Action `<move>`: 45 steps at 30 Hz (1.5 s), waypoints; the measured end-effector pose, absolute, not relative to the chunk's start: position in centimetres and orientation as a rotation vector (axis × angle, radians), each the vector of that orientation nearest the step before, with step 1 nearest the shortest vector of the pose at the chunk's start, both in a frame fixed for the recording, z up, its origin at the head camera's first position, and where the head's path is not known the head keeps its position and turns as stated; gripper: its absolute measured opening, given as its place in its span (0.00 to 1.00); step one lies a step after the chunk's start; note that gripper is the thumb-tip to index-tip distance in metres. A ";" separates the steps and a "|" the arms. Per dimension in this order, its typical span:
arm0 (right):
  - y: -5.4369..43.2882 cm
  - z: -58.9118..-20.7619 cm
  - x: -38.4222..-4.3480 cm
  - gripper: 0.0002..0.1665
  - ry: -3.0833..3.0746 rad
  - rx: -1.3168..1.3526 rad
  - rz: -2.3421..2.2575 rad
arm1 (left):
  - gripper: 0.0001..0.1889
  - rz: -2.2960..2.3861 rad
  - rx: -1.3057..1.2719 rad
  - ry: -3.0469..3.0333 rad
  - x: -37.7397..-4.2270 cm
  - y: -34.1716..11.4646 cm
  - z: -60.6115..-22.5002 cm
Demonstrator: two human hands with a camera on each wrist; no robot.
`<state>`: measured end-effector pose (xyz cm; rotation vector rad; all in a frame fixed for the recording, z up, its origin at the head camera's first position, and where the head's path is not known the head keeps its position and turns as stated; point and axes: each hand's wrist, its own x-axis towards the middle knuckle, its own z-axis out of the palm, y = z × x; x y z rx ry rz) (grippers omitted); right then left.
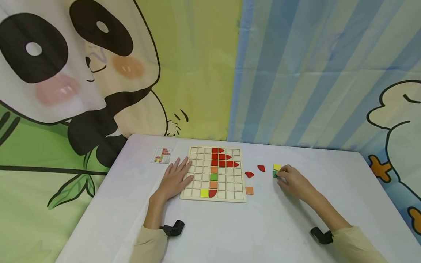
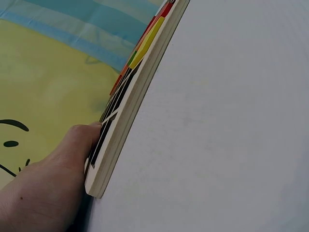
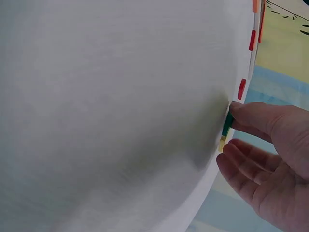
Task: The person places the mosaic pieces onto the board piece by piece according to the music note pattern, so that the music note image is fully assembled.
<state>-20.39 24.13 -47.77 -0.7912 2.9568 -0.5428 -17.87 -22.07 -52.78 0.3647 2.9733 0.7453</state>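
Observation:
My left hand [image 1: 174,178] lies with its fingers spread over the left edge of a wooden grid board [image 1: 200,176]. In the left wrist view its thumb [image 2: 79,140] rests at the board's rim. On the board are red squares and pointed red pieces, orange tiles, a light green tile [image 1: 213,177], a yellow tile [image 1: 204,193] and a red quarter-circle [image 1: 212,193]. Right of the board, my right hand [image 1: 292,181] pinches a dark green square tile [image 3: 227,123] between thumb and forefinger. A second yellow tile [image 1: 277,167] lies just behind it.
Two red quarter-circles [image 1: 249,175] and an orange square [image 1: 249,190] lie between the board and my right hand. A small pattern card [image 1: 162,155] sits at the back left. A printed curtain [image 1: 194,73] hangs behind the white table [image 1: 230,230].

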 end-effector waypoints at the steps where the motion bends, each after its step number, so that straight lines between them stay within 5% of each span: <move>1: 24.1 -47.8 -20.5 0.15 2.959 -0.809 -0.546 | 0.36 0.748 0.364 2.973 -17.9 -22.0 -52.7; 5: 23.9 -47.7 -20.7 0.06 2.922 -0.843 -0.552 | 0.36 0.752 0.363 2.970 -17.9 -22.0 -52.6; 14: 23.8 -47.2 -20.6 0.11 2.848 -0.701 -0.595 | 0.36 0.764 0.365 2.968 -17.9 -22.0 -52.6; 23: 23.9 -47.6 -20.8 0.15 2.842 -1.083 -0.534 | 0.36 0.747 0.358 2.988 -17.9 -22.2 -52.5; 30: 22.3 -47.6 -20.4 0.13 2.842 -0.988 -0.627 | 0.36 0.747 0.364 2.977 -17.8 -22.4 -52.5; 45: 6.6 -46.3 -17.0 0.10 2.580 -1.449 -0.867 | 0.36 0.745 0.368 2.972 -17.8 -22.1 -52.5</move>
